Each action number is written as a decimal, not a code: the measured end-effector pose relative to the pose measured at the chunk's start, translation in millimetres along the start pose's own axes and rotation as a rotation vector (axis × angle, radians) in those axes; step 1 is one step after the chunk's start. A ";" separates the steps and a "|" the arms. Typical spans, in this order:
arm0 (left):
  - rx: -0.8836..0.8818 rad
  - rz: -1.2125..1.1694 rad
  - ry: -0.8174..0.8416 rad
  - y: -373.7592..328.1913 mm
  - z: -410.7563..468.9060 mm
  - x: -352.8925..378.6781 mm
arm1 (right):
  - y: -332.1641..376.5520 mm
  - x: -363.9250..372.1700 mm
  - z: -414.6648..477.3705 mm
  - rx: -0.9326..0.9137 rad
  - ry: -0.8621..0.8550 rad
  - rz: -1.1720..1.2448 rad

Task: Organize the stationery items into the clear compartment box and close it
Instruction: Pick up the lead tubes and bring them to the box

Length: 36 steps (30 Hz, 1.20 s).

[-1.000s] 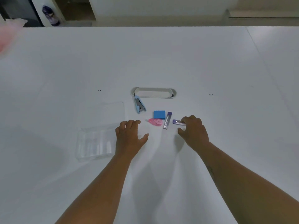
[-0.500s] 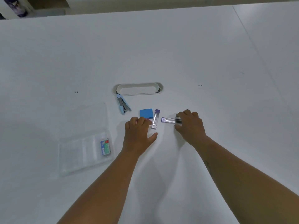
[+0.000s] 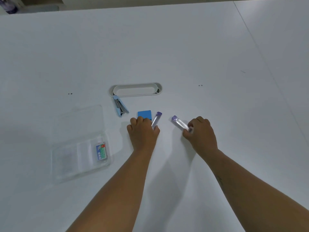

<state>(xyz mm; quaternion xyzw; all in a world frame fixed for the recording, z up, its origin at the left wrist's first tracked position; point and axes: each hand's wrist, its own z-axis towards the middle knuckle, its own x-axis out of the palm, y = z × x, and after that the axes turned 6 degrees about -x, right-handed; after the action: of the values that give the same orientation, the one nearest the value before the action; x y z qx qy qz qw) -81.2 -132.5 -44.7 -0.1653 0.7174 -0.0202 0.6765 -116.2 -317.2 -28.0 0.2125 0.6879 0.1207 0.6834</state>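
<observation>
The clear compartment box (image 3: 70,158) lies open at the left, its lid folded back, with a small labelled packet (image 3: 100,151) in its right compartment. A blue stapler (image 3: 120,107) and a blue square pad (image 3: 144,114) lie in the middle of the table. My left hand (image 3: 143,133) is curled down just below the pad, over the pink correction tape, which it hides. A clear tube with a purple cap (image 3: 156,118) lies against that hand's thumb side. My right hand (image 3: 200,133) pinches a second purple-capped tube (image 3: 178,122), whose cap points up-left.
A white oval cable slot (image 3: 135,89) is set into the white table just behind the stapler. A table seam (image 3: 260,52) runs down the right side. A dark bottle (image 3: 8,5) stands beyond the far left edge.
My left hand moved from the box to the pink correction tape and curled over it. My right hand took hold of the tube and swung its cap up-left. The view tilted down.
</observation>
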 end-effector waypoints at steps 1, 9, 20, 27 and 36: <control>-0.030 -0.021 0.011 -1.5 -1.4 -1.5 | -1.1 -2.2 -2.6 0.010 -0.006 0.006; -0.054 -0.138 -0.005 2.8 -19.2 -20.4 | 7.4 -16.9 -23.7 0.087 -0.108 0.065; -0.124 -0.135 -0.150 128.5 -42.3 -75.6 | 118.6 31.4 -61.8 0.030 -0.073 0.186; -0.290 -0.155 -0.197 234.1 -63.8 -114.6 | 214.7 81.5 -96.3 0.063 -0.040 0.313; -0.405 -0.206 -0.217 315.4 -76.0 -130.9 | 291.8 127.6 -106.6 0.078 -0.078 0.148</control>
<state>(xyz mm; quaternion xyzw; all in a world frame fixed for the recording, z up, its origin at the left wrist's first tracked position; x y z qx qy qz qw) -217.7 185.3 8.1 -0.3710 0.6094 0.0730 0.6969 -181.7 11.4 -4.3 0.2936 0.6474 0.1355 0.6901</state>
